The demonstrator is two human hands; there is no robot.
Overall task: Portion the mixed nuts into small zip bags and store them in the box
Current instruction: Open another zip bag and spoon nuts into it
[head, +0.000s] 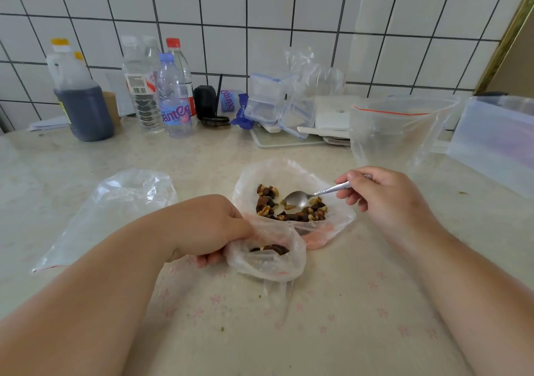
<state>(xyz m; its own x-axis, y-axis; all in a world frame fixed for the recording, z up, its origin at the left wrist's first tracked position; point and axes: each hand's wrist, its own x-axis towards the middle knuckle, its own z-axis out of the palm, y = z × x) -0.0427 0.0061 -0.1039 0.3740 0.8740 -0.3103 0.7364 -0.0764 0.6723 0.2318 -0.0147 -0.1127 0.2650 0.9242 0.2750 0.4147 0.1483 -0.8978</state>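
The counter [86,156] is crowded along its far edge against the tiled wall [260,14]: a dark-liquid jug [82,106], several water bottles [173,101], a stack of clip-lid containers [271,101], a wide-mouthed zip bag with a red seal [398,127] standing open, and a translucent storage box [494,141] at the far right. Between that row and the person lies bare counter, with more bare surface to the right of the working area and in the near foreground. An empty flat plastic bag [112,213] lies to the left, apart from the hands.

At the centre a spread-open plastic bag [289,170] holds the mixed nuts [289,205] in a loose pile. The right hand [384,196] pinches the handle of a metal spoon [300,197] between thumb and curled fingers; the spoon's bowl rests among the nuts, pointing left, with nuts lying around its rim and nearer the person.

The left hand [211,225] grips the gathered mouth of a small zip bag [265,257], fingers curled round the plastic, holding it open just in front of the nut pile and touching the larger bag's near edge. A few dark nut pieces sit inside this small bag, directly right of the gripping fingers.
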